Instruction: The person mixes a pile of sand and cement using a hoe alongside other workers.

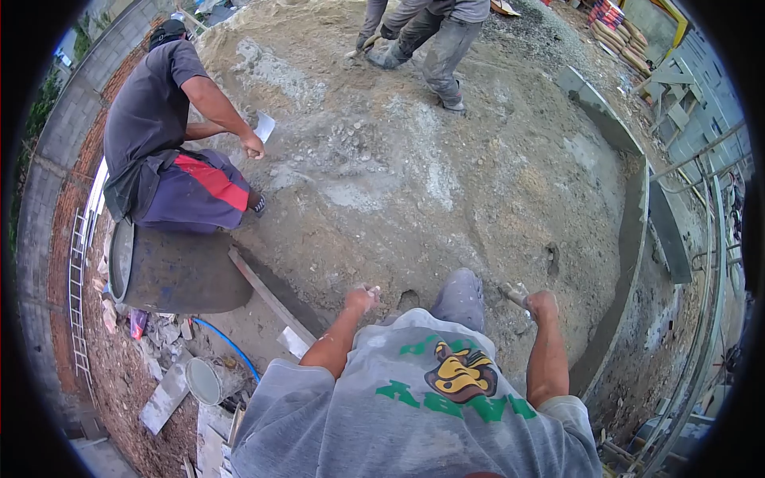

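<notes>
My right hand [543, 304] is closed around the end of a short grey, mortar-smeared tool [516, 295] that points left; its exact kind is not clear. To the left, my left hand [362, 298] is curled into a loose fist with pale smears on the fingers. Whether something small is in it does not show. Both hands are held out in front of my body, over a broad spread of grey sandy mix [478, 191]. My knee [462, 299] shows between them.
At left a person [151, 127] sits on a large dark barrel [187, 271], a white sheet-like piece [264, 126] at one hand. Another person [446, 48] bends over the mix at the top. A plank [271, 295] lies near my left arm; curved boards [633, 239] edge the right side.
</notes>
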`<action>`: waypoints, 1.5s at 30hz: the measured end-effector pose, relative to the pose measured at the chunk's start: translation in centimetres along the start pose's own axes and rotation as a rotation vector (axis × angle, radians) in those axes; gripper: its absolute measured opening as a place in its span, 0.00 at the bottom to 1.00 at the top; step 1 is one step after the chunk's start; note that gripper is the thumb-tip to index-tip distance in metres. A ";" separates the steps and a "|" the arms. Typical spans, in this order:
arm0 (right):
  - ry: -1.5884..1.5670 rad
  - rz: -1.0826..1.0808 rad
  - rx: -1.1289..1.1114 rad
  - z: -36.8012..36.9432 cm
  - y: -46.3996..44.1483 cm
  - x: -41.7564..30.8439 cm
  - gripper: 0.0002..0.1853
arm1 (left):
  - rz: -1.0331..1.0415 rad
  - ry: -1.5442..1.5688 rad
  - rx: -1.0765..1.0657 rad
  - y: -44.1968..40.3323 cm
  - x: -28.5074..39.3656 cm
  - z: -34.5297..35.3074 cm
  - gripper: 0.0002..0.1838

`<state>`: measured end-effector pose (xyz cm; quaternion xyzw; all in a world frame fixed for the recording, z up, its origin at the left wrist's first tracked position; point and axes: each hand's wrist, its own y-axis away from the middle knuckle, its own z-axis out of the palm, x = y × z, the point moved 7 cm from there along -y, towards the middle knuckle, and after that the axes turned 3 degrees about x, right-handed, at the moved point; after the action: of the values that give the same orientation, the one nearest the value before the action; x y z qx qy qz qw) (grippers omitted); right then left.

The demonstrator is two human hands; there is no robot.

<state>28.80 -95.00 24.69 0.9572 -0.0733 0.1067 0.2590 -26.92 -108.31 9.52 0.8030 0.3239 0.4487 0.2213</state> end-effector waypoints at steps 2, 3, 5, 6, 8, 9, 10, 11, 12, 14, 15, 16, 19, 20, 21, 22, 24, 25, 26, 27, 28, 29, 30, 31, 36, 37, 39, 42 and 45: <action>-0.040 0.027 0.006 0.0 0.7 -0.6 0.08 | -0.042 0.059 -0.025 4.3 4.8 -2.0 0.16; -0.046 0.012 0.028 0.8 0.2 -1.1 0.09 | -0.085 0.127 -0.037 7.1 8.0 -3.5 0.16; -0.048 -0.008 0.048 1.4 -0.2 -1.6 0.10 | -0.125 0.239 -0.054 7.9 9.1 -4.0 0.15; -0.041 -0.012 0.042 1.5 0.1 -1.9 0.11 | -0.125 0.282 -0.060 7.2 8.3 -3.7 0.15; -0.050 -0.010 0.034 1.3 0.7 -2.4 0.12 | -0.127 0.366 -0.061 6.9 7.5 -3.4 0.15; -0.068 -0.004 0.034 1.1 1.1 -2.5 0.12 | -0.127 0.406 -0.053 7.2 7.6 -3.6 0.15; -0.085 0.001 0.034 0.7 1.4 -2.8 0.13 | -0.126 0.447 -0.045 7.3 7.6 -3.7 0.16; -0.148 0.071 0.033 -1.0 2.7 -2.9 0.12 | -0.116 0.385 -0.041 6.9 7.1 -3.6 0.16; -0.209 0.135 0.032 -3.5 4.5 -3.1 0.12 | -0.107 0.325 -0.032 6.2 6.3 -3.5 0.16; -0.204 0.105 0.013 -3.8 4.4 -3.5 0.12 | -0.103 0.263 -0.023 6.0 5.4 -3.6 0.16; -0.136 0.011 -0.002 -2.1 3.3 -3.2 0.11 | -0.105 0.262 -0.022 6.2 5.3 -3.5 0.17; -0.102 -0.040 -0.001 -1.4 2.7 -3.4 0.11 | -0.105 0.264 -0.018 6.3 5.2 -3.6 0.17; -0.066 -0.097 0.021 -0.8 2.2 -3.4 0.11 | -0.023 -0.042 0.043 2.8 1.9 -2.6 0.19; -0.074 -0.085 0.015 -0.8 2.0 -3.4 0.11 | -0.049 0.012 0.028 3.3 2.5 -2.8 0.16; -0.083 -0.069 0.008 -0.8 1.9 -3.3 0.11 | -0.072 0.063 0.011 4.1 3.4 -3.2 0.15; -0.099 -0.035 0.008 -0.8 1.8 -3.0 0.11 | -0.096 0.111 -0.010 4.8 4.2 -3.3 0.14; -0.138 0.048 0.021 -2.5 2.6 -2.9 0.10 | -0.051 0.084 -0.005 4.0 3.4 -2.5 0.14; -0.161 0.098 0.035 -3.3 2.7 -2.8 0.10 | -0.026 0.071 -0.003 3.4 3.1 -2.0 0.14; -0.102 0.010 0.042 -2.7 2.0 -2.7 0.09 | -0.026 0.067 0.008 3.6 3.3 -2.0 0.15; -0.044 -0.078 0.049 -1.3 0.6 -2.0 0.09 | -0.027 0.062 0.019 4.3 3.8 -2.0 0.17; 0.016 -0.166 0.054 -0.4 -0.3 -1.8 0.09 | -0.028 0.057 0.029 4.7 4.2 -2.0 0.19; -0.015 -0.126 0.017 -0.4 -0.5 -1.3 0.08 | -0.019 0.045 0.031 4.6 4.2 -1.8 0.19; -0.045 -0.088 -0.021 -0.5 -0.7 -0.7 0.08 | -0.012 0.034 0.032 4.4 4.2 -1.7 0.19; -0.074 -0.050 -0.061 -0.5 -0.8 -0.3 0.07 | -0.006 0.023 0.034 4.4 4.1 -1.6 0.19; -0.005 -0.095 0.019 0.3 -1.0 -1.1 0.06 | -0.051 0.210 0.028 6.7 5.6 -2.9 0.16; 0.001 -0.089 0.030 0.5 -1.2 -1.6 0.06 | -0.053 0.226 0.024 6.4 5.3 -2.8 0.15; 0.033 -0.124 0.105 1.8 -1.9 -2.1 0.06 | -0.045 0.131 0.028 6.0 5.3 -2.8 0.13; 0.006 -0.110 0.084 1.8 -1.6 -2.0 0.06 | -0.040 0.158 0.018 5.8 5.7 -2.2 0.13; 0.019 -0.126 0.080 0.7 -1.3 -2.0 0.06 | -0.048 0.281 0.019 6.8 7.5 -2.0 0.14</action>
<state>27.19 -94.11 23.00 0.9684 -0.0063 0.1022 0.2276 -23.54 -107.43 19.22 0.7263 0.3748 0.5484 0.1769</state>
